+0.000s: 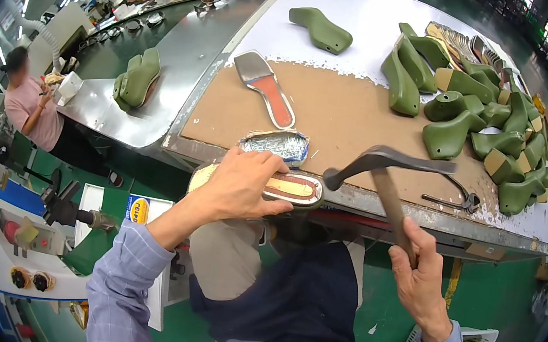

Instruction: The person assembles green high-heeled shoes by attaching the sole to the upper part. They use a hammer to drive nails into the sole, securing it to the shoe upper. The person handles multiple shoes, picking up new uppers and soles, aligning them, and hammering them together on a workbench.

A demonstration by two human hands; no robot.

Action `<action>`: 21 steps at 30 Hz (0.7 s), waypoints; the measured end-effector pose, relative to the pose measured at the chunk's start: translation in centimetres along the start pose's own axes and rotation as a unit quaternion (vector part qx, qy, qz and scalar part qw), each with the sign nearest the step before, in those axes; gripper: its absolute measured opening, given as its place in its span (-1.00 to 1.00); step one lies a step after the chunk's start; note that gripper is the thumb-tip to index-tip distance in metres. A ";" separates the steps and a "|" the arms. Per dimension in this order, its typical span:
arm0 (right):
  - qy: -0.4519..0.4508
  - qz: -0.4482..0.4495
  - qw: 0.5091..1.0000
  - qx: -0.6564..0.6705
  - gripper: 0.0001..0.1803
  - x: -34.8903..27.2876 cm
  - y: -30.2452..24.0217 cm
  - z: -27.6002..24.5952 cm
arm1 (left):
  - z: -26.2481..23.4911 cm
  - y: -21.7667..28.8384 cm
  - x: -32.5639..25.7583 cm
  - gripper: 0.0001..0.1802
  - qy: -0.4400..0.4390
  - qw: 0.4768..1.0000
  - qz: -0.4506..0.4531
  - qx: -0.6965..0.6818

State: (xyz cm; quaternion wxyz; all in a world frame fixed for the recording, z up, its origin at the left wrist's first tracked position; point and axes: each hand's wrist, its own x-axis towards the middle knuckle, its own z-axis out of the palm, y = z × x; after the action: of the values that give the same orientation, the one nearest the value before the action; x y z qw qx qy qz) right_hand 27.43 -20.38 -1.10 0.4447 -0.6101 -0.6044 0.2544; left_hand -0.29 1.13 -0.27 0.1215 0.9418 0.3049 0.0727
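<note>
My left hand [242,188] grips a shoe last turned sole-up, with a tan and red insole [296,189] on it, held at the near edge of the workbench. My right hand [419,278] is closed on the wooden handle of a dark metal hammer [391,163], whose long curved head hovers just right of the insole. A small foil-lined tin [276,144] sits on the bench right behind my left hand.
A brown board [356,113] covers the workbench. Another insole [265,86] lies on it, and several green shoe lasts [472,120] are piled at right, one more [321,29] at the back. Pincers [451,201] lie near the edge. Other people work along the conveyor [162,82] at left.
</note>
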 end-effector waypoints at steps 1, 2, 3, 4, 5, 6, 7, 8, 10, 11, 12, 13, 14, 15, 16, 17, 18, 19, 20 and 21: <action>-0.030 0.012 0.999 -0.015 -0.43 0.6 -1.2 -0.6 | 0.0 0.0 -0.1 -0.41 -0.005 1.000 -0.007 0.001; -0.060 0.024 0.997 -0.030 -0.45 0.9 -1.9 -0.9 | 0.1 0.0 -0.2 -0.41 -0.011 1.000 -0.014 0.001; -0.019 -0.021 0.999 -0.041 -0.46 1.1 -2.3 -1.2 | 0.0 0.0 -0.3 -0.41 -0.012 1.000 -0.015 -0.003; 0.024 -0.059 0.996 -0.056 -0.44 1.2 -2.6 -1.5 | -0.1 0.0 -0.3 -0.41 -0.013 1.000 -0.016 -0.007; 0.070 -0.082 0.993 -0.053 -0.43 1.0 -3.1 -2.1 | -0.1 0.1 -0.4 -0.41 -0.014 1.000 -0.018 -0.010; 0.115 -0.090 0.989 -0.030 -0.42 0.6 -3.4 -2.6 | -0.1 0.1 -0.3 -0.41 -0.010 1.000 -0.013 -0.003; 0.139 -0.088 0.986 -0.003 -0.40 0.1 -3.6 -2.8 | 0.1 0.0 -0.3 -0.41 -0.006 1.000 -0.008 0.005; 0.163 -0.111 0.980 0.020 -0.40 0.1 -3.5 -2.8 | 0.1 -0.1 -0.3 -0.41 -0.002 1.000 -0.003 0.013; 0.110 -0.171 0.978 -0.050 -0.39 0.9 -1.7 -1.5 | -0.1 0.1 -0.1 -0.40 -0.013 1.000 -0.004 0.022; 0.059 -0.188 0.974 -0.109 -0.39 1.7 -1.7 -0.6 | -0.1 0.3 0.2 -0.40 -0.021 0.999 -0.005 0.027; -0.055 -0.149 0.974 -0.163 -0.46 3.3 -3.1 0.2 | -0.1 0.3 0.0 -0.41 -0.031 0.999 -0.013 0.031; -0.043 -0.114 0.982 -0.144 -0.50 3.7 -3.7 0.3 | 0.0 0.0 0.0 -0.41 -0.025 0.999 -0.013 0.028; -0.031 -0.078 0.989 -0.124 -0.54 4.1 -4.3 0.4 | -0.1 -0.1 0.0 -0.41 -0.024 0.999 -0.013 0.030; -0.025 -0.043 0.993 -0.105 -0.58 4.5 -4.6 0.3 | 0.1 -0.1 -0.4 -0.41 -0.022 0.999 -0.017 0.028; 0.019 -0.125 0.981 -0.146 -0.51 4.8 -4.5 -0.5 | 0.1 -0.1 -0.6 -0.41 -0.021 0.999 -0.022 0.026; 0.102 -0.152 0.970 -0.163 -0.49 4.2 -3.9 -1.8 | -0.1 -0.1 -0.6 -0.41 -0.021 0.999 -0.024 0.032; 0.131 -0.153 0.973 -0.110 -0.49 3.1 -3.3 -2.5 | -0.2 0.1 -0.4 -0.40 -0.022 0.999 -0.023 0.035; 0.161 -0.158 0.973 -0.055 -0.49 2.1 -2.6 -3.2 | -0.2 0.1 -0.4 -0.40 -0.025 0.999 -0.022 0.041; 0.133 -0.138 0.979 0.070 -0.49 1.2 -2.0 -3.2 | -0.1 0.1 -0.5 -0.39 -0.021 0.999 -0.023 0.037; 0.118 -0.128 0.982 0.066 -0.48 0.8 -1.9 -2.6 | 0.0 0.2 -0.1 -0.39 -0.019 0.999 -0.015 0.033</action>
State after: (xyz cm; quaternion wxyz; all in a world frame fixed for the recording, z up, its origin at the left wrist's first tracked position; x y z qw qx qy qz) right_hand 28.75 -20.49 1.93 0.5815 -0.5224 -0.6025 0.1610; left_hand -0.25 0.92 -0.19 0.0973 0.9420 0.3184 0.0428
